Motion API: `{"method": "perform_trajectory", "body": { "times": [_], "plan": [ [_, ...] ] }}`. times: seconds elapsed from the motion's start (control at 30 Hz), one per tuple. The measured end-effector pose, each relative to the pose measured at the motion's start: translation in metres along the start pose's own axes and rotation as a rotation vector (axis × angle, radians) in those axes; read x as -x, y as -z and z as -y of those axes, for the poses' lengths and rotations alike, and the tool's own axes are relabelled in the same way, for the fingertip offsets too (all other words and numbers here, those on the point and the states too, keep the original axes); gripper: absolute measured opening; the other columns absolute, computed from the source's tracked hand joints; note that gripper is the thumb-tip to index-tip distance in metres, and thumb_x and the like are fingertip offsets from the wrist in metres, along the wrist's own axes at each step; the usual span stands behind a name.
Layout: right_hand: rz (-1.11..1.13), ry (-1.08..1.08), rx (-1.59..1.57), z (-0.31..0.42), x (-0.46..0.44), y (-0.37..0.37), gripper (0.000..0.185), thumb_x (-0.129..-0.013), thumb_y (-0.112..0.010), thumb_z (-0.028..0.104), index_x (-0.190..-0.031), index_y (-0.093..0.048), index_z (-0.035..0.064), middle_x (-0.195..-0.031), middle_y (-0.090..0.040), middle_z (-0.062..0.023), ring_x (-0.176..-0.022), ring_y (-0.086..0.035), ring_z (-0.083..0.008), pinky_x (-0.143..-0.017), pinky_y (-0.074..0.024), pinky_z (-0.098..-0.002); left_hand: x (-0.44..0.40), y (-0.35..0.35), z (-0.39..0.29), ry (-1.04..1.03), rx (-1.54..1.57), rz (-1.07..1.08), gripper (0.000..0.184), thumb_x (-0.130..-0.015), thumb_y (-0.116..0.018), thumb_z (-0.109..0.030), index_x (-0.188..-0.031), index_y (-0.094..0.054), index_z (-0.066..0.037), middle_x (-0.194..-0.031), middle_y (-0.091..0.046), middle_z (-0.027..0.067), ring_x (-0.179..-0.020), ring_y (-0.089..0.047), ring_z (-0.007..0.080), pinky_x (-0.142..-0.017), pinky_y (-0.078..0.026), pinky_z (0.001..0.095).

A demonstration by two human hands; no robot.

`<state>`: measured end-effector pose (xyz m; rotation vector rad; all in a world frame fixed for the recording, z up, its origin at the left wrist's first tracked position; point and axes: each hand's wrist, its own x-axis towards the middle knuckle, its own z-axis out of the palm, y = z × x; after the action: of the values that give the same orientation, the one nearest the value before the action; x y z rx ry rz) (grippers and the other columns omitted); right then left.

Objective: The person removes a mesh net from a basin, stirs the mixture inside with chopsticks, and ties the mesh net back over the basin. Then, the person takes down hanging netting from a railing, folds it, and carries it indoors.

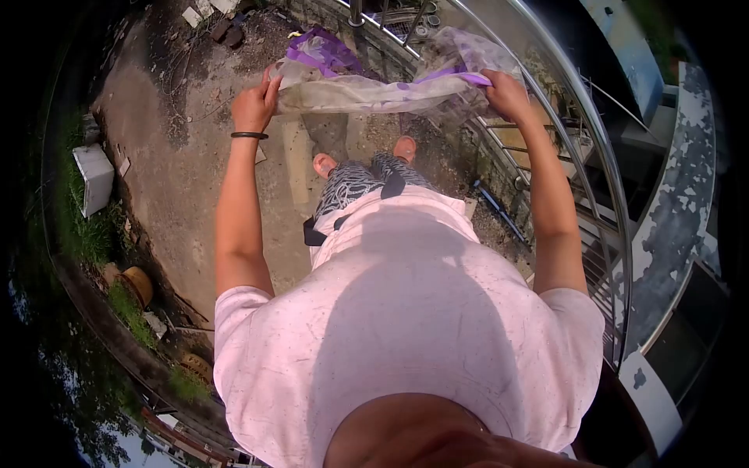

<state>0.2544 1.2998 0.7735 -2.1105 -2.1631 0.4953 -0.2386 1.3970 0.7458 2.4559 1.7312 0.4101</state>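
A sheer whitish fabric with purple trim and spots (367,97) is stretched between my hands, bunched along its length. My left hand (256,103), with a dark band at the wrist, is closed on one end. My right hand (505,95) grips the purple edge at the other end, beside the metal railing (581,101). Beyond my left hand, a gathered purple part (324,51) hangs at the far side. On the right, more of the sheer cloth (468,51) lies against or over the railing; the exact contact is unclear.
My sandalled feet (404,148) stand on a dirty concrete floor (172,156). A blue-and-dark rod (501,210) lies near the railing's base. At left are a white box-like object (94,179), grass (92,234) and a rusty round object (137,285). Bricks (228,33) lie at the far left.
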Motion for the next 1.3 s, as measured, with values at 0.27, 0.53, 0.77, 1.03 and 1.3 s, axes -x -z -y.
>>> {"method": "perform_trajectory", "body": {
  "times": [0.27,0.53,0.77,1.03,1.3],
  "plan": [
    [-0.542,-0.370,-0.481,-0.070,0.085,0.061,0.030,-0.084,-0.045,0.016,-0.106,-0.063,0.0068,-0.096,-0.066,-0.0221,-0.089,-0.063,-0.0377,-0.076,-0.0483,-0.0450,-0.020,0.003,-0.049,-0.368,0.161,0.044,0.039,-0.090,-0.058,-0.045,-0.085,-0.074,-0.009,-0.058,-0.062,0.0110,-0.050,-0.059,0.0241,-0.047,-0.043,0.0361],
    [-1.008,-0.700,-0.874,0.019,0.264,0.007,0.034,-0.091,-0.039,0.010,-0.115,-0.061,0.0013,-0.107,-0.064,-0.0105,-0.099,-0.061,-0.0210,-0.085,-0.0480,-0.0354,-0.008,-0.037,-0.212,-0.579,0.617,0.322,0.060,-0.081,-0.073,-0.041,-0.128,-0.055,-0.008,-0.112,-0.062,0.0134,-0.088,-0.063,0.0197,-0.072,-0.051,0.0317],
    [-1.483,-0.611,-1.716,0.126,0.362,0.042,0.031,-0.099,-0.038,0.015,-0.123,-0.052,-0.0008,-0.116,-0.060,-0.0124,-0.108,-0.058,-0.0208,-0.091,-0.0491,-0.0354,0.135,-0.099,-0.383,-1.177,0.484,0.539,0.084,-0.067,-0.080,-0.042,-0.135,-0.046,-0.005,-0.140,-0.039,0.0242,-0.127,-0.042,0.0403,-0.103,-0.039,0.0434],
    [-1.463,-0.626,-1.355,0.120,0.546,-0.067,0.039,-0.097,-0.046,0.019,-0.132,-0.048,0.0009,-0.117,-0.063,-0.0119,-0.107,-0.056,-0.0190,-0.096,-0.0402,-0.0327,0.269,-0.136,-0.566,-1.415,0.440,0.411,0.077,-0.068,-0.080,-0.040,-0.129,-0.050,-0.005,-0.133,-0.045,0.0219,-0.121,-0.047,0.0378,-0.100,-0.041,0.0425],
    [-0.529,-1.547,-0.880,0.142,0.821,-0.258,0.026,-0.084,-0.064,0.033,-0.090,-0.068,0.0078,-0.088,-0.067,-0.0180,-0.089,-0.065,-0.0339,-0.073,-0.0509,-0.0445,0.365,-0.122,-0.751,-1.380,0.571,0.125,0.070,-0.068,-0.079,-0.038,-0.124,-0.054,-0.005,-0.126,-0.050,0.0196,-0.115,-0.051,0.0354,-0.096,-0.044,0.0417]
  ]
}}
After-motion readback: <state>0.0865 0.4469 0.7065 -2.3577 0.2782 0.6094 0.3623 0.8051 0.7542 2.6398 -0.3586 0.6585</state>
